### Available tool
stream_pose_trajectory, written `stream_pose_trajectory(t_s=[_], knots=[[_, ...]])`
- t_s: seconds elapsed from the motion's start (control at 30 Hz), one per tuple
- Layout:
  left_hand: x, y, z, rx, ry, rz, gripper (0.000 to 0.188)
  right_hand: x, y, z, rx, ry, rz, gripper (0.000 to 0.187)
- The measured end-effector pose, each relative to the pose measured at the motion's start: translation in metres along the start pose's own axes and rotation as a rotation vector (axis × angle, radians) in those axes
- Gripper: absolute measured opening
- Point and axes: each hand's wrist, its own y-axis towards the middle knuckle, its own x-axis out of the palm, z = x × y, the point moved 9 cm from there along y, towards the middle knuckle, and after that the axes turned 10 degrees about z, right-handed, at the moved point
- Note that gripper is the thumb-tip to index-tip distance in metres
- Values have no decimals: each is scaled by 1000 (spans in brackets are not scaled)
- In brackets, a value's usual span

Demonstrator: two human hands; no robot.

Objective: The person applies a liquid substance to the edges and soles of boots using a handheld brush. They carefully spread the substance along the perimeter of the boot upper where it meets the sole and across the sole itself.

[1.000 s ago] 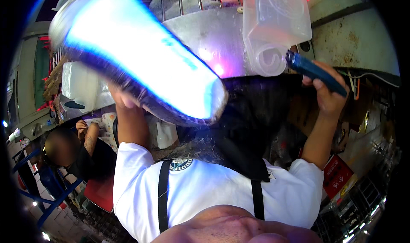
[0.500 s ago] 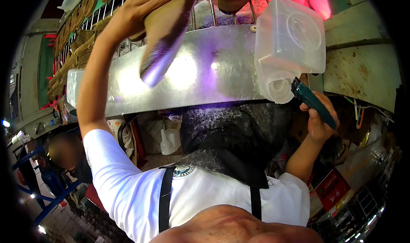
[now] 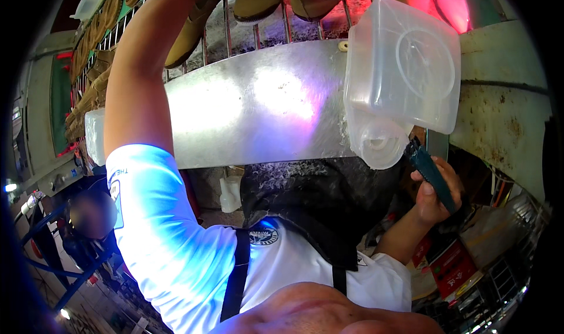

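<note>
My right hand (image 3: 436, 196) is closed around the dark teal handle of a brush (image 3: 433, 172). The brush's black tip points up and left, beside the round mouth of a translucent plastic container (image 3: 405, 70). My left forearm (image 3: 141, 87) reaches up past the top edge, so that hand is out of sight. Near where the arm leaves the picture, a tan boot (image 3: 187, 40) rests on the metal bars of a rack (image 3: 228, 29). Two more tan boots, a middle one (image 3: 257, 4) and a right one (image 3: 320, 2), stand farther right on the bars.
A shiny metal ledge (image 3: 247, 117) runs between me and the rack. More tan footwear (image 3: 97, 87) lines the rack at the far left. Red light glows at the upper right, above a rust-spotted panel (image 3: 505, 105). Another person (image 3: 82, 234) is at the left.
My left hand, earlier on a tan boot held over the ledge, has moved up out of the picture. That boot has left the space over the ledge. The right hand still holds the brush.
</note>
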Motion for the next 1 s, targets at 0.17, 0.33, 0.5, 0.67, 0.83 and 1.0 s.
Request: stream_pose_trajectory(t_s=[0.17,0.33,0.5,0.67,0.83,1.0], knots=[[4,18,6,15,94,26,46,-3,-7,9,137,19,23,39],[-26,16,13,-155,116,129,48,2,-2,17,230,104,-13,54],[-102,-11,29,-902,166,135,52,-10,9,28,237,392,110,60],[-157,-17,155,-1271,-116,558,29,6,46,17,335,534,90,58],[-173,26,211,-1312,-401,670,17,21,91,4,362,426,48,50],[-160,35,216,-1179,-524,646,15,64,141,-5,352,369,284,43]])
